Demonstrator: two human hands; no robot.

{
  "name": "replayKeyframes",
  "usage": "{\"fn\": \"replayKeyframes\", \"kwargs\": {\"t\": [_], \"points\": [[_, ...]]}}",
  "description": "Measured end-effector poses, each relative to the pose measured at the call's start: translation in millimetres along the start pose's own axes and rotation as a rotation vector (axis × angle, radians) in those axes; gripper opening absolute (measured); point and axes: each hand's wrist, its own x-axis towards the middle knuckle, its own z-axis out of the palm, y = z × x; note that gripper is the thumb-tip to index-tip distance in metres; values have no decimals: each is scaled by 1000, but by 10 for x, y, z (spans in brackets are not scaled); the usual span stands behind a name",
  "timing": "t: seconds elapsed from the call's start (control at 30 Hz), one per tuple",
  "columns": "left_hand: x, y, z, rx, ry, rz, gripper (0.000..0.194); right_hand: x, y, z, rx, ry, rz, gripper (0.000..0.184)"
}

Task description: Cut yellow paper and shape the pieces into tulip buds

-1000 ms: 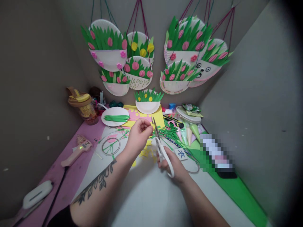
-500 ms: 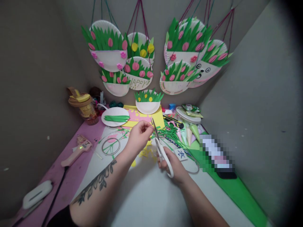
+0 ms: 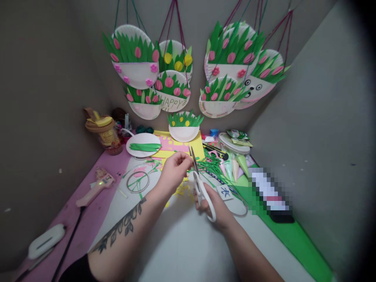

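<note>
My right hand (image 3: 216, 205) grips white-handled scissors (image 3: 201, 188), whose blades point up and away over the table. Just left of the blades, my left hand (image 3: 173, 172) is closed in a pinch on a small piece that I cannot make out. The blades' tips sit right beside those pinched fingers. Yellow paper scraps (image 3: 182, 191) lie on the white table (image 3: 182, 243) under both hands. A tattoo runs along my left forearm.
A paper plate with green leaves (image 3: 143, 145), pink and yellow sheets (image 3: 173, 145), a pink glue gun (image 3: 95, 186), a tape ring (image 3: 137, 181), green paper strips (image 3: 214, 166) and a yellow-lidded jar (image 3: 102, 131) surround the hands. Decorated flower plates (image 3: 176, 74) hang on the back wall.
Both hands have stayed almost in place; the left hand's pinch has shifted slightly lower beside the scissor blades.
</note>
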Motion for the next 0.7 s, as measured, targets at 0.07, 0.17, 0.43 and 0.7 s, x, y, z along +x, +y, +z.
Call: {"fn": "replayKeyframes", "kwargs": {"t": [0.07,0.17,0.43,0.7], "points": [[3,5,1,-11,8,4,16,-3,-13,2,-15,-2,-8,59],[5,14,3,-17,22,3,16,-7,-39,6,-30,-7,-7,59],[-21,27,20,-1,41,-13,13,0,-51,7,-37,3,-9,58],[-24,33,17,-4,37,-18,14,-4,-23,-12,-76,6,-20,72]]}}
